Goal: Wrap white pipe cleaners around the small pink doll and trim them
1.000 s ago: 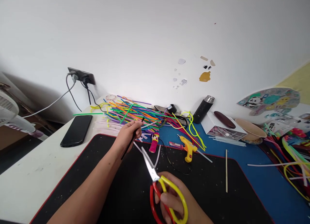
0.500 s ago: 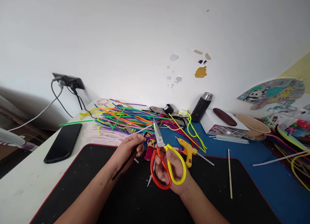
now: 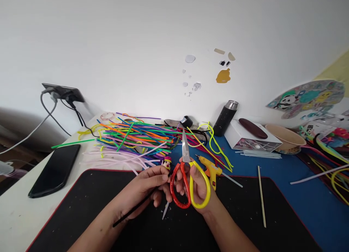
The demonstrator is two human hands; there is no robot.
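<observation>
My left hand [image 3: 151,183] pinches a black pipe cleaner [image 3: 131,212], whose long end runs back across the wrist. In my right hand [image 3: 200,183] is a pair of scissors [image 3: 185,150] with one red and one yellow handle, blades pointing up and away. The blades look closed together. Both hands are close together over the black mat [image 3: 103,197]. Behind my left fingertips lies a small doll-like figure [image 3: 167,162] with a yellow face and red top, partly hidden. A yellow hot glue gun [image 3: 211,168] lies just beyond my right hand.
A pile of coloured pipe cleaners [image 3: 131,134] spreads along the wall. On the left is a phone [image 3: 56,170]; on the right, a wooden stick [image 3: 261,197]. Behind stand a black flask [image 3: 225,118], a white box [image 3: 251,139] and a beige bowl [image 3: 285,135].
My left hand has come lower and nearer to the scissors with the black pipe cleaner. The scissors have turned more upright, their blades now looking closed. The view has shifted slightly.
</observation>
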